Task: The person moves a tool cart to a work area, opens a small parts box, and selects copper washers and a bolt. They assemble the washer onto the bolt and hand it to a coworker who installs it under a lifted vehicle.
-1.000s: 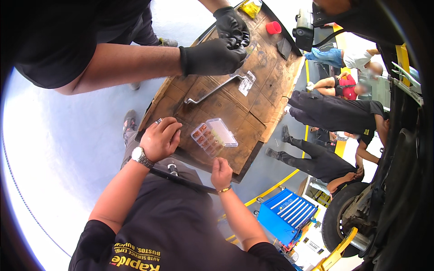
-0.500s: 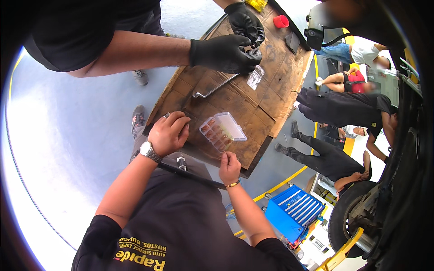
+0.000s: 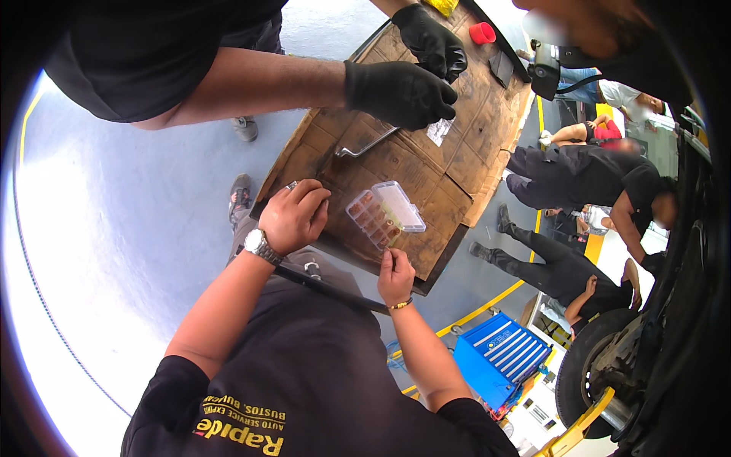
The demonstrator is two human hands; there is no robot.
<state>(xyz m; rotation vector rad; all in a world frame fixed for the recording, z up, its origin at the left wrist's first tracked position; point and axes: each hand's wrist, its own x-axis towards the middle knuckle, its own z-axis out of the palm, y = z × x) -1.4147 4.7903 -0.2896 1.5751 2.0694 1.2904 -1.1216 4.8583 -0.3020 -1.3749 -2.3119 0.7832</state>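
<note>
Right grip (image 3: 396,278) pinches narrowly at the near corner of the clear box (image 3: 375,219), left grip (image 3: 295,218) half-curls left of it, anything held indiscernible, the box open on the table (image 3: 426,183) likely for easy reach.

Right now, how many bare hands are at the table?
2: the left hand over the table's near edge, left of the clear box; the right hand by the box's near end. No others look hidden there.

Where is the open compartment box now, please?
The compartment box lies slightly right of the head view's centre, on the cardboard, just beyond the right hand.
</note>
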